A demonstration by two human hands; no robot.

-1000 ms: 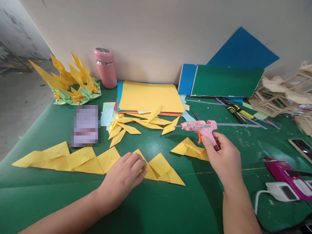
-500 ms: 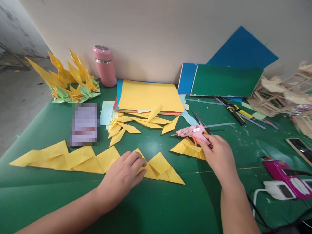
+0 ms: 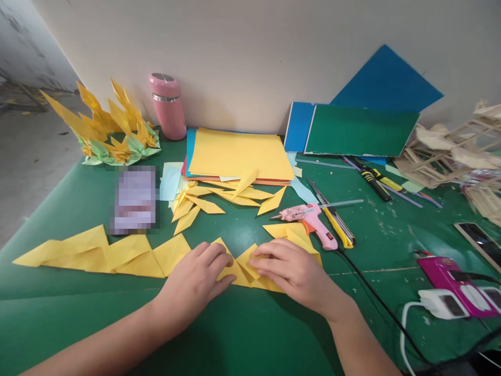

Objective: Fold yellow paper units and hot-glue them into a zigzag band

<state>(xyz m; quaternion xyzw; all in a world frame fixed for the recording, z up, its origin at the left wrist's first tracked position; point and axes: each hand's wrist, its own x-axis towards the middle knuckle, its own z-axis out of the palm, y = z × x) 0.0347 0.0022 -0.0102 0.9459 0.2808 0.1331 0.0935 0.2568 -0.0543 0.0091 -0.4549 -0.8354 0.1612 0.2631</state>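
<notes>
A zigzag strip of folded yellow paper [image 3: 135, 256] lies across the front of the table. My left hand [image 3: 199, 271] rests on its middle, with curled fingers and thumb closed on the paper. Over the strip's right end is my right hand [image 3: 293, 271], fingertips and thumb drawn together at a folded point. Behind that hand lies a separate folded yellow paper piece [image 3: 303, 237], partly hidden by it. The pink hot glue gun [image 3: 309, 219] lies on the table with its nozzle to the left, out of my hands, a glue stick in its back.
A yellow utility knife [image 3: 340, 227] lies beside the glue gun. Loose folded paper pieces [image 3: 205, 204] lie before a paper stack [image 3: 242, 151]. A pink flask [image 3: 169, 109] and a paper crown [image 3: 117, 141] stand at the back left. A black cord [image 3: 376, 300] runs right, near a power strip [image 3: 457, 290].
My right hand has let go of the glue gun, leaving it on the table, and moved left onto the strip's right end. My left hand stays on the strip.
</notes>
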